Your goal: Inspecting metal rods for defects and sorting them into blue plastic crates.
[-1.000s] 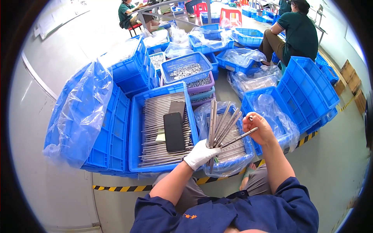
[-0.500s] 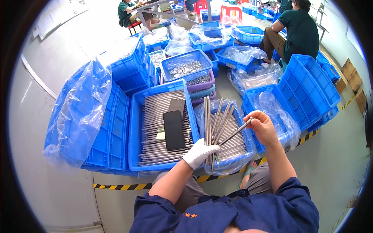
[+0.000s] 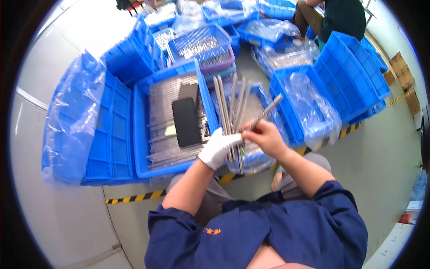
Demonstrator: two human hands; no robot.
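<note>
My left hand (image 3: 219,149), in a white glove, is closed round a fanned bundle of slim metal rods (image 3: 221,101) standing nearly upright. My bare right hand (image 3: 268,139) pinches one slanted rod (image 3: 271,105) near its lower end, close beside the left thumb. That rod's upper end points up and to the right. Below both hands is a plastic-lined blue crate (image 3: 256,164) with more rods in it. To its left, a larger blue crate (image 3: 140,134) holds rows of metal rods (image 3: 162,101). A black phone (image 3: 185,121) and a dark flat piece (image 3: 188,91) lie on those rods.
Blue crates (image 3: 118,139) under clear plastic stand stacked at left. At right are an open blue crate with plastic film (image 3: 309,103) and another crate stack (image 3: 354,85). A blue basket of small metal parts (image 3: 199,45) sits beyond. A seated person (image 3: 342,20) is at far right.
My right hand has moved left and down the slanted rod, toward my left hand. The left hand still holds the bundle. The whole view has shifted, with the crates now higher in it.
</note>
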